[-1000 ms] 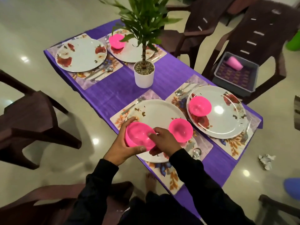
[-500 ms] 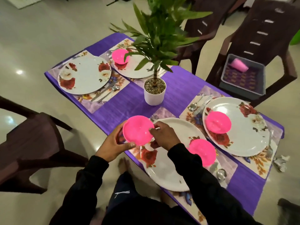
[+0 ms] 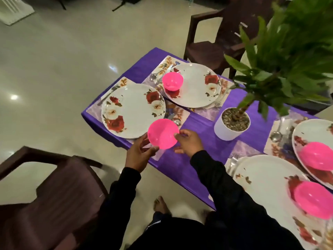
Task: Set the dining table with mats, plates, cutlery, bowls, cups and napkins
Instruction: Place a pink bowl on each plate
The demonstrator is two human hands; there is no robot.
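A pink bowl (image 3: 163,133) is held in the air just above the near edge of a flowered white plate (image 3: 133,110) on a mat at the table's left end. My left hand (image 3: 139,152) grips the bowl's lower left rim between thumb and fingers. My right hand (image 3: 189,142) pinches its right rim. That plate carries no bowl. The plate behind it (image 3: 195,84) has a pink bowl (image 3: 172,81), and two plates at right (image 3: 266,179) (image 3: 313,134) hold pink bowls (image 3: 313,199) (image 3: 318,156).
A potted plant in a white pot (image 3: 231,126) stands mid-table on the purple cloth (image 3: 198,134), its leaves overhanging at top right. Spoons and forks lie on the mats beside the plates. Brown chairs stand at near left (image 3: 54,192) and far side (image 3: 212,46).
I have carried the bowl with both hands leftward along the table, from the near plate to the edge of the bowl-less plate at the left end. The view has swung left.
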